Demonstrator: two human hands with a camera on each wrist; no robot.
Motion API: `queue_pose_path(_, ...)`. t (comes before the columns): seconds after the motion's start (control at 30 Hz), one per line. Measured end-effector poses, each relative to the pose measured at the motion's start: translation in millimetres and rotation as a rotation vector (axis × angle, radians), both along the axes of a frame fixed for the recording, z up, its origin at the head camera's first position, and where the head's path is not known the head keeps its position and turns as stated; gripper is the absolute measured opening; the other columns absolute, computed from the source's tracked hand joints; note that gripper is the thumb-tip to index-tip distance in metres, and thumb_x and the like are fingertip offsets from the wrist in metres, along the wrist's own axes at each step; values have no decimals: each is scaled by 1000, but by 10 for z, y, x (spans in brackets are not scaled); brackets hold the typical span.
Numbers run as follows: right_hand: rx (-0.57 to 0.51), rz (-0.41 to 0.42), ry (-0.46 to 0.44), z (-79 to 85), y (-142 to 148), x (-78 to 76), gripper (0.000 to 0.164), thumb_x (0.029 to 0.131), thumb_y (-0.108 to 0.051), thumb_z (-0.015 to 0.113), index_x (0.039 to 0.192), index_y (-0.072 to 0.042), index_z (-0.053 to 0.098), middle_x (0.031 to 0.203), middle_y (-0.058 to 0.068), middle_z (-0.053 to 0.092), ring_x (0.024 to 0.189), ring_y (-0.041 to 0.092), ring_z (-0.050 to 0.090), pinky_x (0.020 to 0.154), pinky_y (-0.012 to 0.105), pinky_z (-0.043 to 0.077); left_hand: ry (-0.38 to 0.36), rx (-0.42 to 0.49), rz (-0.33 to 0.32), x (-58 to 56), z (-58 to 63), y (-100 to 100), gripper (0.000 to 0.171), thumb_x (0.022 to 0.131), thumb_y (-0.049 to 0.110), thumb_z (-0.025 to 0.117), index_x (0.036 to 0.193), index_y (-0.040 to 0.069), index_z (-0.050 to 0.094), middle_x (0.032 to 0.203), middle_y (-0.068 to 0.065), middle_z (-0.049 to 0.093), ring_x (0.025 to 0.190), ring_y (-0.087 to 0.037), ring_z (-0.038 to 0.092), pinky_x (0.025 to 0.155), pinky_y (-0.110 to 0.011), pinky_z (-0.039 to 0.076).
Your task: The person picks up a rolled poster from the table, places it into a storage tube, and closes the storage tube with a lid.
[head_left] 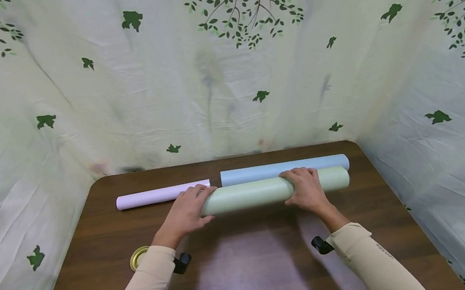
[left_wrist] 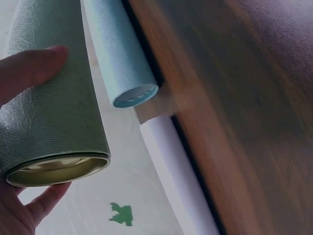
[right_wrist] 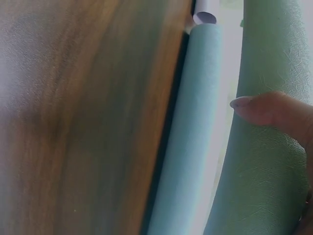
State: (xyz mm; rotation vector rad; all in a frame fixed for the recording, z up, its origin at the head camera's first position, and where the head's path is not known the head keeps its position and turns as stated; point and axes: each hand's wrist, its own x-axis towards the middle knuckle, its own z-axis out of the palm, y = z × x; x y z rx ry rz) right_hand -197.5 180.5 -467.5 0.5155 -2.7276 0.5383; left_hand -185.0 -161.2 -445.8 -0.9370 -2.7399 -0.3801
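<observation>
The big green tube [head_left: 252, 197] is up over the counter [head_left: 105, 243], gripped by the left hand [head_left: 187, 211] at one end and the right hand [head_left: 306, 190] nearer the other, with a blue tube [head_left: 257, 173] and a purple tube [head_left: 151, 196] lying behind.

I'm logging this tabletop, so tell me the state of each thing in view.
Green tube: held by left hand and right hand, raised above table.
Blue tube: lying lengthwise.
Purple roll: lying lengthwise, one end hollow.
Gold round piece: on table, partly hidden by left sleeve.
</observation>
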Motion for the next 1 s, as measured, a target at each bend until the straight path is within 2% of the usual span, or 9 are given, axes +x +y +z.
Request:
queue_pose_path(0.13, 7, -3, 2, -59, -47, 10, 73, 42, -24, 90, 109, -18, 62, 103, 7, 61, 100, 28, 51, 89, 47, 28, -13, 6, -5, 0, -46, -42, 67, 66, 31, 79, 125, 16, 51, 113, -7, 55, 99, -28, 53, 80, -42, 43)
queue_pose_path(0.37, 32, -4, -19, -210, -152, 37, 73, 43, -25, 90, 110, -18, 62, 105, 7, 61, 102, 27, 51, 90, 48, 29, -45, 18, 2, 19, -214, -138, 65, 65, 30, 79, 123, 15, 53, 110, -7, 55, 98, -26, 53, 79, -42, 42)
queue_pose_path(0.63, 63, -10, -58, -423, -256, 51, 73, 46, -28, 89, 113, -18, 61, 108, 5, 60, 105, 25, 50, 91, 46, 28, -70, 34, 49, 40, -437, -216, 66, 63, 29, 81, 121, 16, 53, 109, -5, 54, 99, -25, 53, 81, -43, 40)
queue_pose_path(0.83, 76, -11, -71, -507, -330, 75, 73, 48, -29, 89, 114, -18, 60, 109, 5, 59, 105, 26, 49, 92, 46, 28, -70, 54, 66, 51, -578, -267, 67, 61, 27, 83, 120, 16, 53, 110, -6, 54, 101, -26, 52, 81, -44, 40)
queue_pose_path(1.0, 99, -17, -86, -572, -378, 86, 73, 48, -30, 88, 114, -18, 59, 109, 4, 59, 106, 25, 49, 93, 46, 28, -101, 66, 91, 68, -659, -299, 67, 60, 26, 83, 119, 17, 53, 110, -6, 54, 102, -28, 51, 82, -44, 40)
